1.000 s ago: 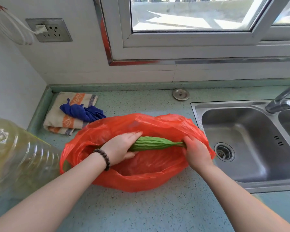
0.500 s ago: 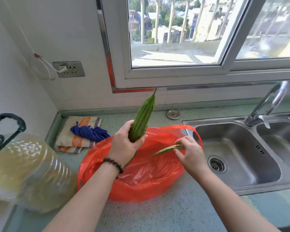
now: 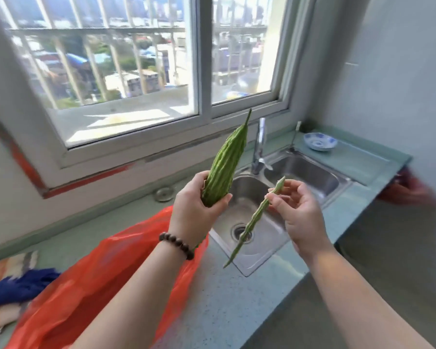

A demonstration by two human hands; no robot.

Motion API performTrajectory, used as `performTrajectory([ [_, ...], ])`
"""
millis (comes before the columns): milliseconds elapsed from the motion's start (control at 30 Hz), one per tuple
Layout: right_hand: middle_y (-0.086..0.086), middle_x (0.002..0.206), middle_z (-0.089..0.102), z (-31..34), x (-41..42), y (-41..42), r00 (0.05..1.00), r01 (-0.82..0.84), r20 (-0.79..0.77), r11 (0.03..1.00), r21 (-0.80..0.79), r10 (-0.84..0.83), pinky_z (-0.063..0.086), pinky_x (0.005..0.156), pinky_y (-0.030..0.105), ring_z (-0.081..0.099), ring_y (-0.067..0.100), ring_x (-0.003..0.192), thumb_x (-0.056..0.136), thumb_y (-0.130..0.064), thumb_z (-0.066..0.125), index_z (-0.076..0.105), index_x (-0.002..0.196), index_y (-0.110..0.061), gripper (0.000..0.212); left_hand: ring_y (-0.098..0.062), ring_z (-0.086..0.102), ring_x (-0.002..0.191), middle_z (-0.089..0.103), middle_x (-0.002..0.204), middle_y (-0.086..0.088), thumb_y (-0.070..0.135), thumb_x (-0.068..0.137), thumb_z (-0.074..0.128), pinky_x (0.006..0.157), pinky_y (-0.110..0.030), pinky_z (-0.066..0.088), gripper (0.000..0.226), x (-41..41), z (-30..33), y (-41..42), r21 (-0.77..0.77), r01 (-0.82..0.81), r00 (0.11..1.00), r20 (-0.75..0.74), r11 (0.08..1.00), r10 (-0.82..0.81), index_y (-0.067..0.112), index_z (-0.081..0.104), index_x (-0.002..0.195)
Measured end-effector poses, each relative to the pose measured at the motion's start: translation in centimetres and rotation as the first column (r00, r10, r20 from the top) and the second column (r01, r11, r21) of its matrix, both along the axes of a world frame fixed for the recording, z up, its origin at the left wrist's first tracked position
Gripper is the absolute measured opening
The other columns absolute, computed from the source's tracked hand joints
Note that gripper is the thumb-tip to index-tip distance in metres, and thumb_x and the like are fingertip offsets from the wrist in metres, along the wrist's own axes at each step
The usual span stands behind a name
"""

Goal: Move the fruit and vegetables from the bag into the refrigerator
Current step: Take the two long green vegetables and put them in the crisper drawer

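Both hands are up in the air over the sink [image 3: 282, 238] with veg in them. Left hand [image 3: 194, 212] is wrapped around the fat end of a ridged bitter gourd [image 3: 225, 167], tip pointing up toward the window. Right hand [image 3: 297, 215] pinches a skinny green pod [image 3: 252, 222] near its top, rest dangling down. The orange bag [image 3: 91, 285] slumps on the worktop [image 3: 224, 311] left of the sink, next to a striped cloth [image 3: 8, 270] by the left edge.
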State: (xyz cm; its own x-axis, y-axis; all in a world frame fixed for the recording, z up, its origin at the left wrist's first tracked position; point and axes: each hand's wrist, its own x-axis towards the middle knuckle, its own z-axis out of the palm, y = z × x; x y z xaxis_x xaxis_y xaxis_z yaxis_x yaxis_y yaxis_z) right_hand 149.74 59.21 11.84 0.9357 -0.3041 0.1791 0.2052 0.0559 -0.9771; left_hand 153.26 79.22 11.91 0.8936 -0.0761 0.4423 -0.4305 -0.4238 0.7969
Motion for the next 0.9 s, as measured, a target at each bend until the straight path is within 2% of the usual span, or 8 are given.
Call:
performTrajectory([
  [100, 0.001, 0.087, 0.063, 0.0, -2.7, -4.7, 0.992, 0.13, 0.003, 0.99, -0.054, -0.13, 0.055, 0.079, 0.037, 0.063, 0.017, 0.083, 0.079, -0.006, 0.07, 0.06, 0.097, -0.022, 0.025, 0.001, 0.058, 0.072, 0.064, 0.081, 0.013, 0.031, 0.073, 0.076, 0.067, -0.014, 0.044, 0.038, -0.8, -0.1, -5.7, 0.049, 0.123, 0.992, 0.007, 0.991, -0.123, 0.03, 0.058, 0.106],
  [233, -0.001, 0.08, 0.059, -0.4, -7.5, -10.9, 0.946, 0.323, 0.001, 0.941, -0.103, -0.324, 0.053, 0.069, 0.032, 0.058, 0.012, 0.074, 0.081, -0.005, 0.068, 0.061, 0.094, -0.026, 0.026, 0.0, 0.058, 0.076, 0.064, 0.085, 0.012, 0.031, 0.074, 0.074, 0.067, -0.015, 0.046, 0.035, -3.3, -0.8, -13.3, 0.074, 0.28, 0.96, -0.023, 0.957, -0.279, 0.03, 0.059, 0.105],
  [300, -0.003, 0.078, 0.059, -0.7, -10.5, -14.3, 0.904, 0.422, 0.012, 0.889, -0.181, -0.427, 0.053, 0.072, 0.033, 0.057, 0.012, 0.074, 0.081, -0.008, 0.069, 0.063, 0.096, -0.027, 0.026, 0.0, 0.058, 0.075, 0.064, 0.083, 0.012, 0.034, 0.074, 0.074, 0.065, -0.016, 0.046, 0.032, -5.0, -1.5, -17.2, 0.083, 0.345, 0.938, -0.053, 0.935, -0.342, 0.031, 0.058, 0.101],
  [400, -0.008, 0.075, 0.059, -1.6, -15.6, -19.7, 0.824, 0.549, 0.033, 0.783, -0.293, -0.565, 0.05, 0.074, 0.028, 0.056, 0.009, 0.071, 0.079, -0.011, 0.071, 0.066, 0.099, -0.03, 0.028, -0.006, 0.058, 0.074, 0.063, 0.082, 0.01, 0.037, 0.073, 0.074, 0.066, -0.023, 0.046, 0.033, -8.2, -2.6, -23.3, 0.123, 0.423, 0.906, -0.066, 0.898, -0.418, 0.029, 0.058, 0.101],
  [500, -0.002, 0.08, 0.064, -2.7, -21.5, -25.0, 0.733, 0.641, 0.038, 0.671, -0.373, -0.679, 0.051, 0.074, 0.027, 0.058, 0.011, 0.072, 0.078, -0.01, 0.071, 0.067, 0.104, -0.024, 0.03, -0.011, 0.056, 0.073, 0.061, 0.081, 0.009, 0.037, 0.073, 0.074, 0.063, -0.025, 0.041, 0.034, -12.3, -3.5, -29.7, 0.178, 0.497, 0.867, -0.073, 0.849, -0.492, 0.025, 0.058, 0.1],
  [567, 0.005, 0.086, 0.066, -3.3, -26.1, -28.6, 0.684, 0.672, 0.04, 0.607, -0.425, -0.729, 0.048, 0.072, 0.019, 0.058, 0.009, 0.072, 0.078, -0.009, 0.072, 0.067, 0.106, -0.021, 0.03, -0.012, 0.057, 0.073, 0.061, 0.081, 0.009, 0.04, 0.073, 0.073, 0.063, -0.027, 0.043, 0.035, -15.4, -4.0, -34.1, 0.213, 0.549, 0.834, -0.079, 0.808, -0.546, 0.025, 0.057, 0.1],
  [667, 0.004, 0.088, 0.067, -3.9, -33.5, -33.8, 0.585, 0.716, 0.023, 0.504, -0.483, -0.81, 0.043, 0.068, 0.008, 0.059, 0.008, 0.072, 0.078, -0.012, 0.072, 0.067, 0.104, -0.024, 0.029, -0.013, 0.059, 0.075, 0.062, 0.082, 0.008, 0.042, 0.073, 0.071, 0.068, -0.033, 0.05, 0.035, -20.8, -4.2, -40.7, 0.23, 0.637, 0.768, -0.106, 0.736, -0.631, 0.025, 0.056, 0.1],
  [900, -0.001, 0.09, 0.062, -4.3, -49.7, -43.2, 0.316, 0.757, 0.058, 0.215, -0.617, -0.947, 0.038, 0.069, 0.001, 0.056, 0.002, 0.072, 0.076, -0.01, 0.072, 0.068, 0.107, -0.022, 0.034, -0.016, 0.059, 0.073, 0.061, 0.081, 0.006, 0.041, 0.073, 0.071, 0.067, -0.034, 0.05, 0.034, -32.6, -4.1, -55.0, 0.278, 0.791, 0.591, -0.112, 0.546, -0.799, 0.023, 0.056, 0.098],
])
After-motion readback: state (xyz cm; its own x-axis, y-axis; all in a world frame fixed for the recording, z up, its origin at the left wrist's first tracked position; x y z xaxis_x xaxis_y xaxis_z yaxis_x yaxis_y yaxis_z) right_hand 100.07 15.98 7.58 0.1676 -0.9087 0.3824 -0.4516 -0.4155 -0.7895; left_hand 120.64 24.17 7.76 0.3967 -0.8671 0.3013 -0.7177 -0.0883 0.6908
